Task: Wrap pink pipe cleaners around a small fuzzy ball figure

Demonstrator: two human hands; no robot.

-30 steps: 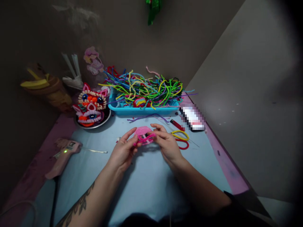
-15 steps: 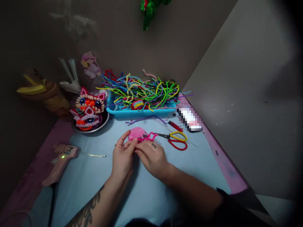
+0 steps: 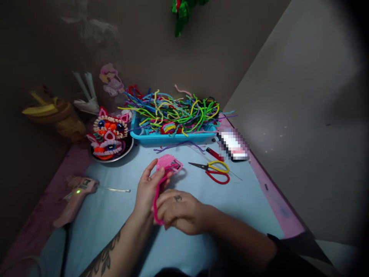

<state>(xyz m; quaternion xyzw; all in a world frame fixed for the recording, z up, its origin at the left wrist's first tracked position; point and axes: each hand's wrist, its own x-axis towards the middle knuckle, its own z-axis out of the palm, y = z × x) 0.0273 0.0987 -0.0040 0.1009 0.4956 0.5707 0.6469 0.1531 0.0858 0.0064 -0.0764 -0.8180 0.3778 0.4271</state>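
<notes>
left hand [image 3: 148, 189]: pinched | right hand [image 3: 182, 211]: curled, beside left wrist [image 3: 140, 217] | left forearm [image 3: 127, 238]: tattooed, angled inward | right forearm [image 3: 238, 232]: angled inward

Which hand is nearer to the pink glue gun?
Left. The left hand, holding the pink piece, is to the right of the glue gun; the right hand, holding the bright pink strand, is farther right and closer to the person.

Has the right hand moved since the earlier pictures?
Yes: the right hand has moved toward the person's body, farther from the blue tray.
</notes>
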